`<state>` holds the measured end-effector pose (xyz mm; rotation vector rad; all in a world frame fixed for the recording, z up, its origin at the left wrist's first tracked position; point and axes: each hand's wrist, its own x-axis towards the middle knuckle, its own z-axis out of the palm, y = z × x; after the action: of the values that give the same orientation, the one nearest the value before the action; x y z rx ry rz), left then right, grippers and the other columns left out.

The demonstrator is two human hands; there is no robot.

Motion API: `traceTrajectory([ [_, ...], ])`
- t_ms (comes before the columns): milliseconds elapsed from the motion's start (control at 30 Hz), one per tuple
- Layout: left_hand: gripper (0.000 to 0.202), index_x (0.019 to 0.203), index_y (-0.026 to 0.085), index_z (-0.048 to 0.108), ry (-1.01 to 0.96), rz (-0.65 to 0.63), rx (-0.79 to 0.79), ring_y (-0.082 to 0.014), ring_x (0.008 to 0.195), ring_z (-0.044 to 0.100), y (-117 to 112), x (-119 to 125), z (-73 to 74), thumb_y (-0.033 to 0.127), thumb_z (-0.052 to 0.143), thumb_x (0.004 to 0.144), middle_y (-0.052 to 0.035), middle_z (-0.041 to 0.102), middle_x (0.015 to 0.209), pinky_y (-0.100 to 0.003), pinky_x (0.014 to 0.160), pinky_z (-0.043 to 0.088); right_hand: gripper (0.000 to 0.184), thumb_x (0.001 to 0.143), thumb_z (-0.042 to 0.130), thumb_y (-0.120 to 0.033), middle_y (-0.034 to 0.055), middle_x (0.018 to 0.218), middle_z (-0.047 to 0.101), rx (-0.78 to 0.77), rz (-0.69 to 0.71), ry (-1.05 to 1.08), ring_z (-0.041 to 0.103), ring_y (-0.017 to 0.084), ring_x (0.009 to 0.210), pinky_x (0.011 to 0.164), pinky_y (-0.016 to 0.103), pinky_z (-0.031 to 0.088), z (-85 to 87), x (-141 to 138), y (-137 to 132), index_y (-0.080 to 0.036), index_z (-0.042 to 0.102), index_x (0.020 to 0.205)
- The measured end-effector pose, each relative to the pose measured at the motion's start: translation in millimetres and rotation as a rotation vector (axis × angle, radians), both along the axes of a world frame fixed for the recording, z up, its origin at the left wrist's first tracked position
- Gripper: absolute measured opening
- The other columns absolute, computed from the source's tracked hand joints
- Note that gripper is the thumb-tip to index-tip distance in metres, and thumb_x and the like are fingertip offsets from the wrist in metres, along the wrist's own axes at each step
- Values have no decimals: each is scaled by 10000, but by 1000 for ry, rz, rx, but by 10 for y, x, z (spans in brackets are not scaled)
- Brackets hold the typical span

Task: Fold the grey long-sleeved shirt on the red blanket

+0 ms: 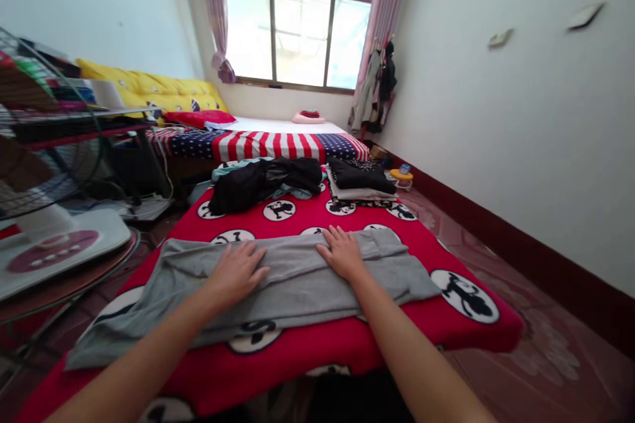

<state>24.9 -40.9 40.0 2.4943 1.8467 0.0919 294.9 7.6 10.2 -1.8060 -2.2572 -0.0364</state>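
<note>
A pair of grey trousers [297, 291] lies stretched sideways across a red cover [317, 350] printed with white circles and black figures. My left hand [237, 271] rests flat on the left half of the cloth, its fingers spread. Near the upper edge of the trousers, right of the middle, my right hand [342, 252] also lies flat with fingers apart. Neither hand grips the fabric. A few creases run along the grey cloth between and beside the hands.
Behind the trousers lie a loose heap of black clothes [268, 182] and a folded stack of clothes [362, 180]. A fan [54, 244] stands close on the left. Farther back is a bed with a striped, starred cover [268, 145]. A white wall [510, 112] bounds the right.
</note>
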Motion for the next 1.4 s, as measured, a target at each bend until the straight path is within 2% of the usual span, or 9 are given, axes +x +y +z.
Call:
traceTrajectory([
  [100, 556, 1449, 293, 395, -120, -206, 81, -281, 1423, 284, -13, 456, -110, 522, 348, 944, -74, 342, 1540, -527, 1134, 221, 617, 952, 299, -527, 95, 1534, 338, -25, -116, 17, 245, 259, 1425, 1143, 484, 152, -6, 70, -2, -179, 399, 1450],
  [233, 596, 1455, 366, 361, -148, -264, 145, -331, 1449, 190, -62, 762, -341, 604, 388, 909, -59, 262, 1572, -615, 1123, 133, 621, 974, 232, -472, 123, 1565, 254, -123, -207, -21, 196, 270, 1442, 1136, 522, 150, 25, 358, -53, -138, 300, 1493],
  [467, 563, 1448, 399, 360, -179, -311, 197, -351, 1443, 196, -87, 702, -407, 588, 386, 918, -59, 256, 1574, -631, 1108, 137, 575, 966, 286, -488, 150, 1544, 283, -156, -378, -176, 267, 347, 1395, 1043, 617, 255, 189, 944, -156, -234, 314, 1481],
  [633, 534, 1434, 410, 380, -194, -313, 239, -328, 1428, 252, -113, 731, -413, 563, 399, 923, -48, 284, 1567, -577, 1124, 167, 512, 928, 419, -387, 194, 1424, 443, 18, -373, -108, 458, 312, 1260, 1019, 460, 372, 272, 1146, -375, -118, 482, 1359],
  [733, 531, 1438, 379, 388, -200, -333, 233, -317, 1427, 259, -123, 745, -407, 549, 384, 934, -65, 287, 1565, -560, 1129, 170, 396, 909, 453, -330, 131, 1287, 560, 133, -267, -39, 521, 253, 1175, 996, 352, 405, 271, 1194, -650, -155, 588, 1238],
  [867, 523, 1445, 338, 389, -195, -361, 215, -308, 1432, 252, -126, 759, -386, 498, 389, 947, -73, 287, 1563, -554, 1137, 156, 357, 876, 511, -350, 102, 1246, 576, 123, -267, -56, 534, 256, 1139, 972, 345, 417, 257, 1303, -854, -200, 624, 1179],
  [1100, 512, 1438, 323, 405, -180, -379, 241, -305, 1424, 274, -127, 773, -390, 475, 388, 949, -64, 321, 1549, -545, 1141, 169, 719, 892, 369, -614, 258, 1227, 591, -119, -595, 29, 545, 348, 1185, 934, 423, 438, 372, 1582, -402, -31, 529, 1281],
  [1233, 506, 1430, 332, 417, -193, -380, 259, -300, 1415, 296, -122, 769, -404, 482, 394, 947, -58, 340, 1541, -535, 1141, 184, 823, 793, 379, -763, 271, 1161, 634, -261, -584, 49, 584, 398, 1128, 877, 472, 462, 401, 1603, -184, -62, 635, 1139],
  [1400, 514, 1432, 316, 414, -231, -374, 241, -306, 1415, 291, -145, 771, -381, 478, 405, 943, -77, 345, 1538, -549, 1141, 168, 574, 715, 642, -578, 263, 1075, 674, -275, -492, 130, 636, 383, 1028, 846, 477, 481, 400, 1607, -113, -64, 678, 968],
])
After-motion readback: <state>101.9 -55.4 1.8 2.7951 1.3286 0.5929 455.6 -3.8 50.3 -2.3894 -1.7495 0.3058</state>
